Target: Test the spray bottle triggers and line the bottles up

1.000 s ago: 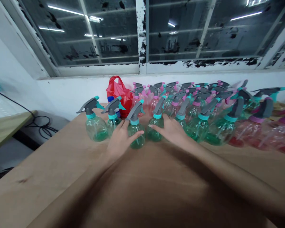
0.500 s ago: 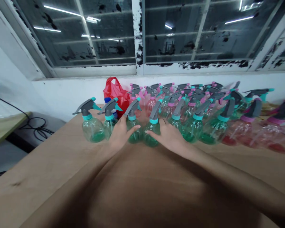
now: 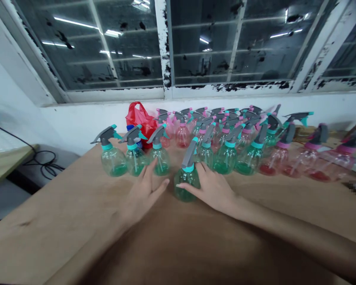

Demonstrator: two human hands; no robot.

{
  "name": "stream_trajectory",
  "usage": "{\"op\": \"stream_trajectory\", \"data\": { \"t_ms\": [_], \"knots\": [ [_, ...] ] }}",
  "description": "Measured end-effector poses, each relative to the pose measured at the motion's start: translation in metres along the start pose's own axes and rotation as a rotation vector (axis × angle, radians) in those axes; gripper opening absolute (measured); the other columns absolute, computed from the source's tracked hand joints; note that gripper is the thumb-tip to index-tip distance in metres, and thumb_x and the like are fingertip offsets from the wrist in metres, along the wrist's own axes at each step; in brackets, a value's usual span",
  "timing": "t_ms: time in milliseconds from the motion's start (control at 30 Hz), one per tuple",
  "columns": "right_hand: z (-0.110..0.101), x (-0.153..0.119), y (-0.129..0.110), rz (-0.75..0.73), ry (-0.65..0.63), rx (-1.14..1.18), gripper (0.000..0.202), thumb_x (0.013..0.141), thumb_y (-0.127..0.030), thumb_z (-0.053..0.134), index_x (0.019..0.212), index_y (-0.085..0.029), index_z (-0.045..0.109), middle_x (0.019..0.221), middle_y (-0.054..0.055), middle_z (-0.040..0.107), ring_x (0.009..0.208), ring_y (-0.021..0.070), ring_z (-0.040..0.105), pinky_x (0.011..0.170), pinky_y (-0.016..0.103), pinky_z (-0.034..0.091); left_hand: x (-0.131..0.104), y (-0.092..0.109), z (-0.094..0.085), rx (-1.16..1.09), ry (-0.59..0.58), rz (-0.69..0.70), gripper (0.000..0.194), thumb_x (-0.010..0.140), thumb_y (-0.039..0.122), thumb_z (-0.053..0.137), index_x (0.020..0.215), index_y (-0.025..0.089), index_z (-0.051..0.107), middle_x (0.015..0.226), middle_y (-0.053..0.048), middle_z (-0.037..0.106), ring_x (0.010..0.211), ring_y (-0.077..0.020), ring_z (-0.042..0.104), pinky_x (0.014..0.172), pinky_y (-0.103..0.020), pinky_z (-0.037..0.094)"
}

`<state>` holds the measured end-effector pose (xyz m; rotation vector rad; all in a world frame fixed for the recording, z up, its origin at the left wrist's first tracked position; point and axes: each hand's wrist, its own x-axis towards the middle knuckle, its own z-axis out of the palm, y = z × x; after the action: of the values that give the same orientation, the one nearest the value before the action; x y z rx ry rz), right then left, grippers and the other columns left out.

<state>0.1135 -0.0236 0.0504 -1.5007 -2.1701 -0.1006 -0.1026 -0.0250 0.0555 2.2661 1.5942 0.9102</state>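
Observation:
Near the middle of the wooden table (image 3: pixel 178 237), a green spray bottle (image 3: pixel 182 190) with a teal collar and grey trigger stands forward of its row. My right hand (image 3: pixel 215 186) is wrapped around its right side, thumb across the front. My left hand (image 3: pixel 145 190) has its fingers spread and holds nothing; its fingertips are close to another green bottle (image 3: pixel 162 163). Two more green bottles (image 3: pixel 114 161) stand to the left of that one. Right of my right hand, green bottles (image 3: pixel 224 158) and then pink bottles (image 3: pixel 268 161) continue the front row.
Behind the front row stand several more pink and green spray bottles (image 3: pixel 182 134). A red plastic bag (image 3: pixel 139 120) and a blue-capped bottle (image 3: pixel 130 128) are at the back left, by the wall. A black cable (image 3: pixel 49 160) hangs beyond the table's left edge.
The bottle in my right hand has come forward, out of the row. My left hand has drawn back toward me from the bottle beside it. The view has shifted slightly.

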Motion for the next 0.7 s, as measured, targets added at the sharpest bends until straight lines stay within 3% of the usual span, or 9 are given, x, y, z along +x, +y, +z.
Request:
{"op": "stream_trajectory", "data": {
  "t_ms": [133, 300, 500, 600, 700],
  "knots": [
    [0.001, -0.017, 0.002, -0.020, 0.025, 0.056, 0.056, 0.082, -0.064, 0.043, 0.102, -0.012, 0.052, 0.097, 0.016, 0.061, 0.079, 0.0314, 0.062, 0.056, 0.041, 0.049, -0.011, 0.021, 0.010, -0.195, -0.119, 0.045, 0.072, 0.083, 0.046, 0.060, 0.143, 0.031, 0.024, 0.146, -0.010, 0.039, 0.130, -0.0325, 0.041, 0.106, -0.052, 0.035],
    [0.008, -0.034, 0.005, -0.089, 0.091, 0.265, 0.052, 0.080, -0.058, 0.051, 0.108, -0.015, 0.049, 0.105, 0.015, 0.058, 0.098, 0.0316, 0.057, 0.070, 0.045, 0.051, 0.007, 0.061, 0.026, -0.379, -0.160, 0.134, 0.072, 0.077, 0.039, 0.069, 0.139, 0.026, 0.034, 0.133, -0.011, 0.054, 0.120, -0.0323, 0.052, 0.100, -0.052, 0.041],
    [0.007, -0.036, 0.010, -0.233, 0.124, 0.485, 0.076, 0.073, -0.063, 0.061, 0.122, -0.008, 0.042, 0.114, 0.020, 0.057, 0.106, 0.0308, 0.056, 0.088, 0.045, 0.048, 0.028, 0.085, 0.047, -0.632, -0.083, 0.167, 0.037, 0.083, 0.026, 0.058, 0.119, 0.020, 0.057, 0.109, -0.007, 0.068, 0.100, -0.0233, 0.064, 0.094, -0.041, 0.047],
    [0.006, -0.035, 0.027, -0.276, 0.057, 0.490, 0.081, 0.073, -0.063, 0.060, 0.128, -0.007, 0.039, 0.117, 0.021, 0.057, 0.109, 0.0320, 0.056, 0.088, 0.046, 0.049, 0.032, 0.087, 0.053, -0.596, -0.046, 0.154, 0.030, 0.082, 0.019, 0.053, 0.110, 0.021, 0.062, 0.098, -0.003, 0.070, 0.088, -0.0193, 0.067, 0.089, -0.037, 0.050],
    [0.010, -0.039, 0.059, -0.339, -0.012, 0.425, 0.073, 0.079, -0.061, 0.055, 0.129, -0.010, 0.041, 0.123, 0.020, 0.056, 0.117, 0.0301, 0.053, 0.097, 0.047, 0.045, 0.037, 0.088, 0.054, -0.527, -0.056, 0.125, 0.027, 0.080, 0.017, 0.050, 0.102, 0.023, 0.066, 0.086, 0.000, 0.071, 0.083, -0.0200, 0.067, 0.085, -0.037, 0.051]
  ]
}}
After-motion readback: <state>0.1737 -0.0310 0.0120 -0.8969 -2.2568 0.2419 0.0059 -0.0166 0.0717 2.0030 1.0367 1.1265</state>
